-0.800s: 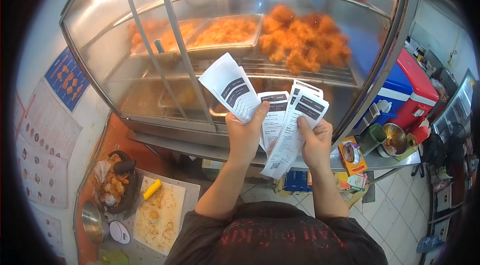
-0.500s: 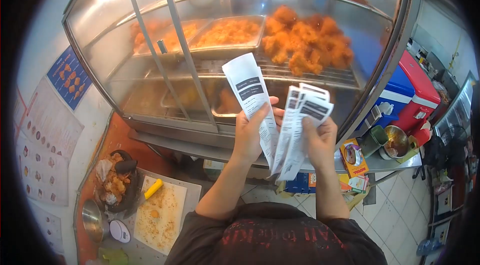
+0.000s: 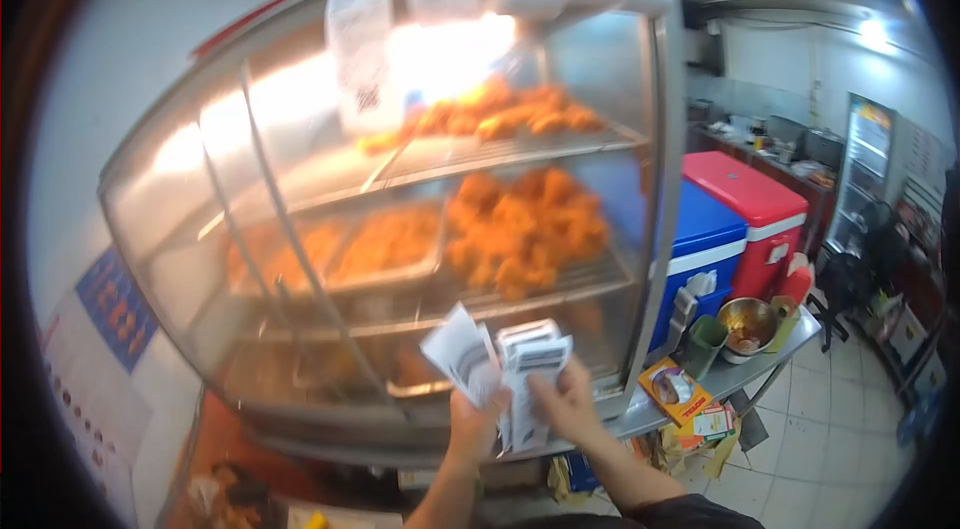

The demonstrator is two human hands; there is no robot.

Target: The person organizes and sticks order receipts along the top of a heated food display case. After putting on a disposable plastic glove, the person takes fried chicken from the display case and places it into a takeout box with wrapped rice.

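Low in front of a glass display case (image 3: 400, 310), my left hand (image 3: 474, 425) is closed on a bundle of printed paper slips (image 3: 463, 353), some fanned out. Right beside it, my right hand (image 3: 566, 403) pinches a second bundle of slips (image 3: 537, 354) with the thumb on top. The two bundles touch or overlap near my left thumb. The print on them is blurred. Behind the glass, pieces of orange fried food (image 3: 525, 229) lie on racks and trays. More paper slips (image 3: 362, 59) hang from the top of the case.
To the right stand a blue cooler (image 3: 700, 234), a red cooler (image 3: 750, 191), a metal bowl (image 3: 748, 327), a green container (image 3: 705, 344) and a yellow box (image 3: 675, 391). A mortar with food (image 3: 235, 499) is at the lower left. Posters (image 3: 118, 307) cover the left wall.
The view has tilted up, showing the top of the case and the room behind. Both hands now appear lower in view, still holding the slips, and the two bundles are closer together.
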